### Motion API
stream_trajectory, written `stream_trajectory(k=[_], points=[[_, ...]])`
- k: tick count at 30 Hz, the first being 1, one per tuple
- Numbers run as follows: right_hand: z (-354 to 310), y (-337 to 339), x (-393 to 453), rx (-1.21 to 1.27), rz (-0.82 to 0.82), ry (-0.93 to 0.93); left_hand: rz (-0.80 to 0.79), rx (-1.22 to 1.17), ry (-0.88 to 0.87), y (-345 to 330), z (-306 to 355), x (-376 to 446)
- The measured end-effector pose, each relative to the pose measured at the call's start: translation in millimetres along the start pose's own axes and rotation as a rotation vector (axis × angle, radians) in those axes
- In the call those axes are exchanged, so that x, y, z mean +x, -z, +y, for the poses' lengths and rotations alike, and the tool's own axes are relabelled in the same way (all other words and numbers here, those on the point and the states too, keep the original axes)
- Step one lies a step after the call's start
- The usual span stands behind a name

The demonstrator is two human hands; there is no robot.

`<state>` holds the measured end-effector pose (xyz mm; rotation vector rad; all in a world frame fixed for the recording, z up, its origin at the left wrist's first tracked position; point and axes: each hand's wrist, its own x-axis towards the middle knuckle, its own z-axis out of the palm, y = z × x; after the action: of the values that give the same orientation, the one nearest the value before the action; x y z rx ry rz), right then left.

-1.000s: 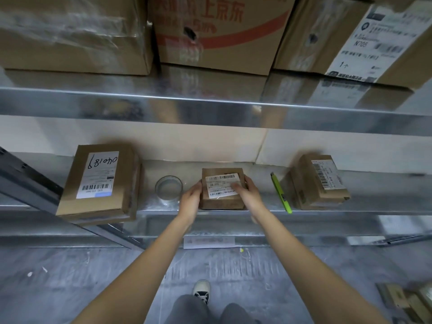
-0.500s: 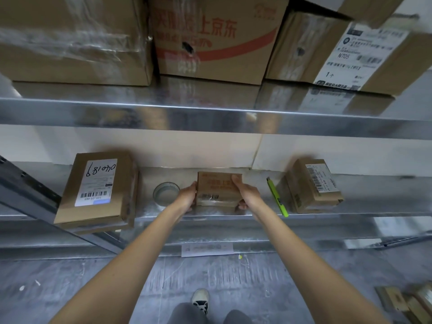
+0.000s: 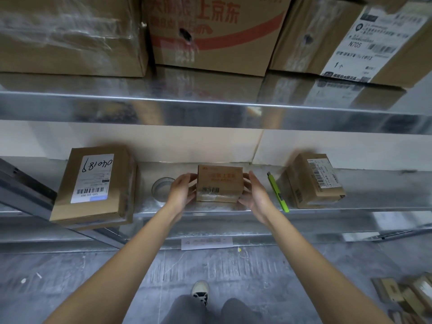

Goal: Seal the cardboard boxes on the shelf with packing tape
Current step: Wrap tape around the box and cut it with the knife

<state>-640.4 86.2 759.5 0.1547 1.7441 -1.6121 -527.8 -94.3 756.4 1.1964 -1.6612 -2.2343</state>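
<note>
Fingers (image 3: 187,177) of both hands flank small cardboard box (image 3: 218,183) on shelf (image 3: 233,210).
Left hand (image 3: 182,190) touching its side; right hand (image 3: 253,195) spread, just beside; grasp uncertain.

Small box (image 3: 219,183) sits mid lower shelf (image 3: 374,183), near its front edge. Left hand (image 3: 182,191) at the box's left side, right hand (image 3: 253,195) at its right side; contact cannot be told. Tape roll (image 3: 162,187) lies just left of the box, partly behind the left hand. Labelled box (image 3: 93,183) further left, overhanging the shelf front. Utility knife (image 3: 277,191) right of the right hand; another box (image 3: 313,181) just right of the knife. Three large boxes side by side on the upper shelf (image 3: 210,108). Floor (image 3: 70,277) below, with flat cardboard pieces (image 3: 406,295) at far right.
</note>
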Motion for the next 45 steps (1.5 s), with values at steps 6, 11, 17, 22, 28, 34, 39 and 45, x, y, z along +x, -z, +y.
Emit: stream_trajectory(k=[6, 11, 17, 22, 28, 34, 39, 45], points=[[-11, -3, 7, -0.163, 0.012, -0.012, -0.078, 0.096, 0.038, -5, 17, 6], [3, -13, 13, -0.273, -0.001, -0.126, -0.085, 0.171, 0.177, -6, 7, 8], [12, -17, 10, -0.308, 0.059, -0.027, -0.115, 0.150, 0.158, -7, -4, 8], [14, -5, 3, -0.155, 0.101, 0.055, -0.129, -0.037, 0.037, -9, -4, -3], [-25, 2, -5, -0.204, 0.057, 0.153, -0.143, -0.018, 0.007, 2, 12, 3], [-23, -2, -5, -0.319, 0.084, 0.061, -0.093, 0.068, 0.109, -4, 5, 2], [-3, -4, -5, -0.219, 0.114, -0.012, -0.120, 0.160, 0.103, -4, -7, -3], [0, -6, -9, -0.213, 0.142, 0.020, 0.017, 0.406, -0.082, -2, -10, 2]])
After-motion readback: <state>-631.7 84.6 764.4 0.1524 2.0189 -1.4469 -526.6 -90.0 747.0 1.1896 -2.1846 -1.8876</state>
